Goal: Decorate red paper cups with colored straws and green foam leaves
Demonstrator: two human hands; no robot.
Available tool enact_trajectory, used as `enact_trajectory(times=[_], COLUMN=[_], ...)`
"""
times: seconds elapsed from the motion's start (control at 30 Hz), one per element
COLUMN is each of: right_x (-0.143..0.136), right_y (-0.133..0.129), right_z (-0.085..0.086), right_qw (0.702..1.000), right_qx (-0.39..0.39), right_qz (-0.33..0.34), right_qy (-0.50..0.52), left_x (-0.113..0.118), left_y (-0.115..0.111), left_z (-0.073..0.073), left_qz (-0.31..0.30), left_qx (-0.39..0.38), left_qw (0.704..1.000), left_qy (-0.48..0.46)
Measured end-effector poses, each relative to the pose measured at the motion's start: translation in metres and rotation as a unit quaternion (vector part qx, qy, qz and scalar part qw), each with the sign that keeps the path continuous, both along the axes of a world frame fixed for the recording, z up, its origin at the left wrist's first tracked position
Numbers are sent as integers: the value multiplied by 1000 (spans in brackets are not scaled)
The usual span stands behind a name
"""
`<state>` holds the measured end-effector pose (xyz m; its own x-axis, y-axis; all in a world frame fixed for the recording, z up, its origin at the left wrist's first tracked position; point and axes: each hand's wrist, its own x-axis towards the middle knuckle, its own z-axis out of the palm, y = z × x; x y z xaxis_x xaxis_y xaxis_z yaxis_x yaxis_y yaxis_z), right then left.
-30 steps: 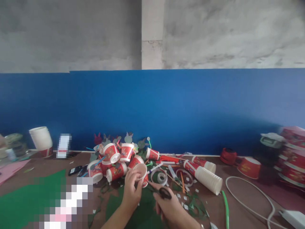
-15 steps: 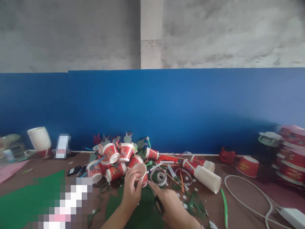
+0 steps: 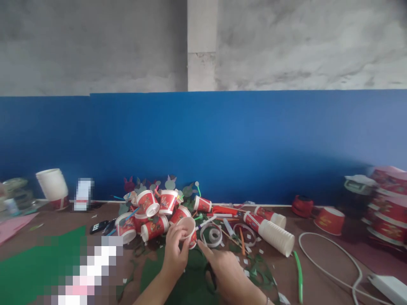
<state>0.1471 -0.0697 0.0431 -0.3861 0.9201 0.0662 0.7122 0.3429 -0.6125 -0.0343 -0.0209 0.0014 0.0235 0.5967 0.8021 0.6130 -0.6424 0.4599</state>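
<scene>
Left hand (image 3: 175, 247) grips paper cup (image 3: 188, 225), right hand (image 3: 225, 269) dark-handled scissors (image 3: 213, 277); toppled cups (image 3: 155, 229) and tape roll (image 3: 219, 234) crowd just beyond.

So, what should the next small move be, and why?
Perhaps have the right hand press its index fingertip lightly on the cup, to steady it: the left hand holds that cup tilted, the fingertip points out close beside it, and the scissors seem tucked under the right palm. Whether they touch is unclear.
</scene>
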Motion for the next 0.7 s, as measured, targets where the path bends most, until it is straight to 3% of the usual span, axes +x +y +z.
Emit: enact_trajectory(times=[0.1,0.23,0.33,0.4,0.5,0.57,0.63,0.7], right_x=[-1,1,2,2,4,6,7,6], right_y=[3,13,16,13,5,1,0,2], right_z=[-2,-5,-6,-5,1,5,7,6], right_qw=[995,931,905,931,993,998,995,998], right_qx=[-59,-250,-290,-249,-52,52,76,54], right_qz=[-11,-47,-48,-49,2,44,56,41], right_qy=[77,263,307,262,105,4,-33,15], left_x=[0,1,2,2,2,2,2,2], left_y=[0,-2,-3,-3,-2,-1,0,1], left_z=[1,2,3,4,3,0,-4,-7], left_qz=[-2,-2,-3,-3,1,15,39,56], left_qx=[0,-9,-16,-16,-15,-14,-11,-8], left_qw=[1000,1000,1000,1000,1000,1000,999,998], left_qy=[-2,-4,-2,0,1,-1,-5,-5])
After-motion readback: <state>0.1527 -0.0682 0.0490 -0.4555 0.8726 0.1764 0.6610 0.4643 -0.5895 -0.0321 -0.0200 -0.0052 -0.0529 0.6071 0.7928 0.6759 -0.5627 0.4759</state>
